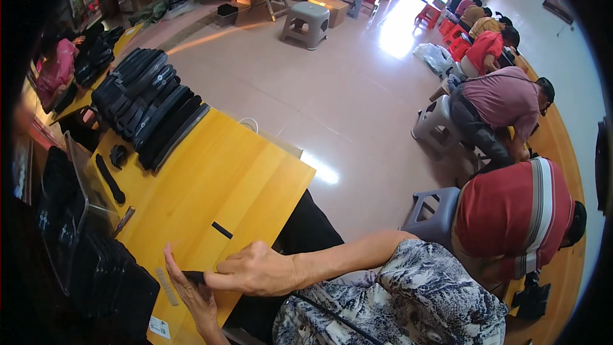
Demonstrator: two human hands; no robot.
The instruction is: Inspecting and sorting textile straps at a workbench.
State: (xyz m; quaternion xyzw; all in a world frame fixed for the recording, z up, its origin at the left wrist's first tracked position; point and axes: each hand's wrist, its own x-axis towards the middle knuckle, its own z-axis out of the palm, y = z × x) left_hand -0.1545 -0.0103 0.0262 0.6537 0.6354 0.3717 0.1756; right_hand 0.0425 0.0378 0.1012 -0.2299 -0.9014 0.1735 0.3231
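Over the near edge of the yellow wooden table (pixel 214 169), my right hand (pixel 258 270) is closed, its fingers pinching a small black piece (pixel 193 276) that looks like fabric. That piece lies against the palm side of my left hand (pixel 190 295), whose fingers are stretched out and point away from me. The left thumb cannot be made out. Just beyond my hands a short black strip (pixel 222 230) lies flat on the tabletop. A pale, ruler-like strip (pixel 166 286) lies left of my left hand, and a white printed label (pixel 159 327) is nearer to me.
Black padded bags (pixel 143 99) are piled at the table's far left. A black strap (pixel 110 179), a small black coil (pixel 118 156) and a slim tool (pixel 124 219) lie nearer. Black stacked pieces (pixel 105 287) fill the lower left. People sit along a bench on the right, beside plastic stools (pixel 437 211).
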